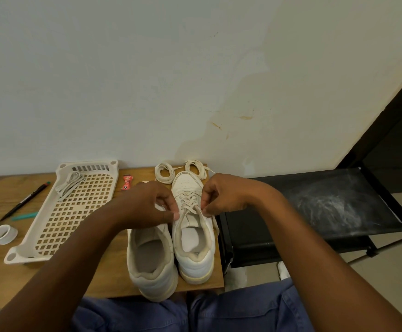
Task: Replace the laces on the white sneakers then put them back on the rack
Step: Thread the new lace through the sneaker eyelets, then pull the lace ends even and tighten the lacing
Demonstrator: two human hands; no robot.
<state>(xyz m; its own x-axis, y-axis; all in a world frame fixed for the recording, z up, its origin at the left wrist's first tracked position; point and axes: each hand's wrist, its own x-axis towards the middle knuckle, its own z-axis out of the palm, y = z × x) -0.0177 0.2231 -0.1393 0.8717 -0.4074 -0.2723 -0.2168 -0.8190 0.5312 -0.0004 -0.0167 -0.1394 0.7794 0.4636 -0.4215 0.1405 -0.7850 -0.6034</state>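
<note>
The two sneakers [171,243] are white with cream, slightly yellowed soles and beige-grey collar linings. The lace [189,200] threaded in the right one is off-white, and the two coiled laces [165,173] behind them are cream. The tray [73,207] is cream plastic, pierced by a regular grid of square holes with a row of slots at its far end; the lace [69,185] lying in it is greyish white. The table [8,195] is brown with wood grain. The pen [24,202] is black with a green tip, beside a teal stick [25,216]. The wrapper [126,182] is red. The ring [3,234] is white. The rack [334,207] is black, smeared with whitish dust. The trousers [243,310] are blue. The wall [147,68] is pale grey-white with yellowish stains.
</note>
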